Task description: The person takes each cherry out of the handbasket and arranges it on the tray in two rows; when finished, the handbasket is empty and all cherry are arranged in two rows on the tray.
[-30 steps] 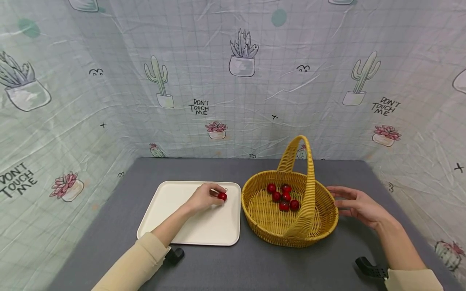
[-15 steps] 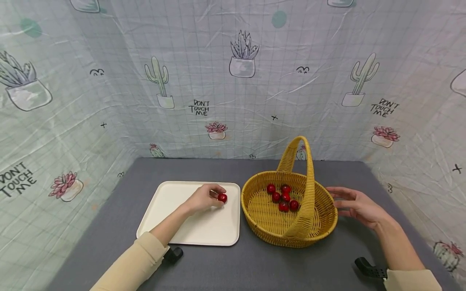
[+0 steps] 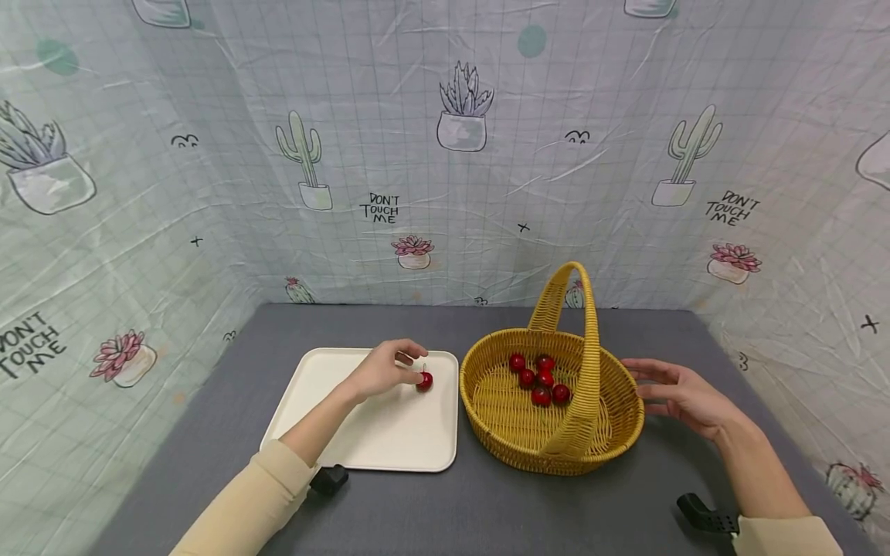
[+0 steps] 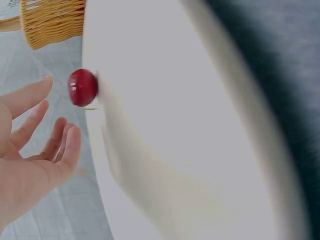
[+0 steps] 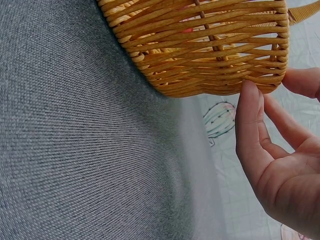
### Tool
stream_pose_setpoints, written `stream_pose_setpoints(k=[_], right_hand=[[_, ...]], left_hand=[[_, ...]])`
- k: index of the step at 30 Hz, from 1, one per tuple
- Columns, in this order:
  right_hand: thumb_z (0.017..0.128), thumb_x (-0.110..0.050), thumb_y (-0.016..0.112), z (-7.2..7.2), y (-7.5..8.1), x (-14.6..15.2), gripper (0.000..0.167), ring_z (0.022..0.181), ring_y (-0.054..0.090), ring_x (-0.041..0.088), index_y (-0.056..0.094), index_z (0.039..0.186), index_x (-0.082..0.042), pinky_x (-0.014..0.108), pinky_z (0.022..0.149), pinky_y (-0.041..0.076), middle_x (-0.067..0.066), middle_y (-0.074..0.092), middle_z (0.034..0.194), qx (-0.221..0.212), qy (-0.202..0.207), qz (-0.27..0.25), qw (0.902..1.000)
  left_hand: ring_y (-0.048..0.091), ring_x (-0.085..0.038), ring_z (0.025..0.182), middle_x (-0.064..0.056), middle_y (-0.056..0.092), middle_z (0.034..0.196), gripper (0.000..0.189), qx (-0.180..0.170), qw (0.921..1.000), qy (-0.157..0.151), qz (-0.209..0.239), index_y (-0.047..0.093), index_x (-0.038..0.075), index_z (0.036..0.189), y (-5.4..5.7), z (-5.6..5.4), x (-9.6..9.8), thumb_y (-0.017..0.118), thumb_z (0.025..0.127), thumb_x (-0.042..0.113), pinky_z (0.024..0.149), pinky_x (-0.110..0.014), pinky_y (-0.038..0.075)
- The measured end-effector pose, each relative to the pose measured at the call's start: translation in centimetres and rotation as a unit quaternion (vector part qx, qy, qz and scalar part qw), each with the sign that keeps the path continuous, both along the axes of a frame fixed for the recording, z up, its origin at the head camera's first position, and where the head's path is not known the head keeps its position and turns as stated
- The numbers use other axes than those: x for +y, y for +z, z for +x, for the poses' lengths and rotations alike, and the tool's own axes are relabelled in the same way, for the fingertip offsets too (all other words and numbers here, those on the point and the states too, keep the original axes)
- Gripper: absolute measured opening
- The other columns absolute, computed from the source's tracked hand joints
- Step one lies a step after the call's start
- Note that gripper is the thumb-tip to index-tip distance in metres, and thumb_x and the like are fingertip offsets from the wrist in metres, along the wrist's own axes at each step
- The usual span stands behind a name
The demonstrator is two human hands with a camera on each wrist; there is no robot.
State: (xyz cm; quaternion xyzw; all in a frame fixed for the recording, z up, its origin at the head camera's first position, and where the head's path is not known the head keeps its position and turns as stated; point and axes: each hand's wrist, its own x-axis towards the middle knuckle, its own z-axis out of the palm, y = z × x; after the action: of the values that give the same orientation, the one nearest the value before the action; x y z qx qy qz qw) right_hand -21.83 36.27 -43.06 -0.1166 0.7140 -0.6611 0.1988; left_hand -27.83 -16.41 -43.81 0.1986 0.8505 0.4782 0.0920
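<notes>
A dark red cherry (image 3: 424,381) with a thin green stem rests on the cream tray (image 3: 334,444), near its right side. My left hand (image 3: 385,371) is above the tray, just left of the cherry, fingers spread and relaxed. The left wrist view shows a gap between those fingertips and the cherry (image 4: 83,88). The yellow woven basket (image 3: 497,432), with its tall handle, stands right of the tray and holds several red cherries (image 3: 542,378). My right hand (image 3: 691,398) has its fingertips at the basket's right outer wall; the right wrist view shows them against the weave (image 5: 220,62).
Tray and basket stand side by side on a dark grey table (image 3: 396,517). A pale curtain (image 3: 334,69) printed with cacti encloses the back and both sides. The basket's handle (image 3: 592,332) arches up over its opening.
My left hand has let go of the cherry; its fingers have spread and drawn back up and left. The cherry stays on the tray. My right hand keeps its place by the basket.
</notes>
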Motion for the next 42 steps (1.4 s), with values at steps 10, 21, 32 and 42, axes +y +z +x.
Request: stream_pose_setpoints(k=[10, 21, 32, 42], right_hand=[[0.106, -0.006, 0.056, -0.1, -0.1, -0.2, 0.044, 0.115, 0.064, 0.013, 0.051, 0.15, -0.012, 0.042, 0.091, 0.056, -0.012, 0.059, 0.131, -0.003, -0.007, 0.012, 0.9999], [0.106, -0.008, 0.058, -0.1, 0.2, -0.5, 0.048, 0.113, 0.065, 0.014, 0.047, 0.152, -0.006, 0.043, 0.09, 0.056, -0.01, 0.057, 0.132, -0.007, -0.025, 0.033, 0.9991], [0.106, -0.007, 0.058, 0.0, 0.2, -0.4, 0.049, 0.112, 0.066, 0.014, 0.044, 0.153, -0.002, 0.042, 0.089, 0.057, -0.007, 0.057, 0.132, -0.002, -0.022, 0.036, 0.9991], [0.106, -0.004, 0.055, 0.2, 0.0, 0.0, 0.043, 0.113, 0.065, 0.012, 0.052, 0.149, -0.009, 0.041, 0.088, 0.057, -0.01, 0.06, 0.13, 0.007, -0.011, 0.018, 0.9997]], left_hand=[[0.059, -0.039, 0.121, -0.018, 0.065, 0.129, 0.035, 0.015, 0.9993, -0.026, 0.023, 0.068, 0.002, 0.126, 2.0, 0.2, 1.8, 0.078, 0.092, 0.008, 0.099, -0.042, 0.05], [0.061, -0.027, 0.119, -0.002, 0.066, 0.124, 0.031, 0.008, 0.9983, -0.046, 0.034, 0.069, 0.012, 0.125, 3.5, 0.7, 4.5, 0.076, 0.095, 0.013, 0.098, -0.038, 0.051], [0.06, -0.034, 0.121, -0.018, 0.062, 0.132, 0.036, 0.031, 0.9944, -0.085, 0.054, 0.066, 0.001, 0.129, 4.3, 0.9, 7.4, 0.074, 0.096, 0.013, 0.099, -0.038, 0.05], [0.061, -0.026, 0.115, -0.001, 0.065, 0.121, 0.026, 0.081, 0.9895, -0.098, 0.07, 0.07, 0.011, 0.122, 4.4, 1.3, 9.7, 0.075, 0.096, 0.013, 0.098, -0.04, 0.05]])
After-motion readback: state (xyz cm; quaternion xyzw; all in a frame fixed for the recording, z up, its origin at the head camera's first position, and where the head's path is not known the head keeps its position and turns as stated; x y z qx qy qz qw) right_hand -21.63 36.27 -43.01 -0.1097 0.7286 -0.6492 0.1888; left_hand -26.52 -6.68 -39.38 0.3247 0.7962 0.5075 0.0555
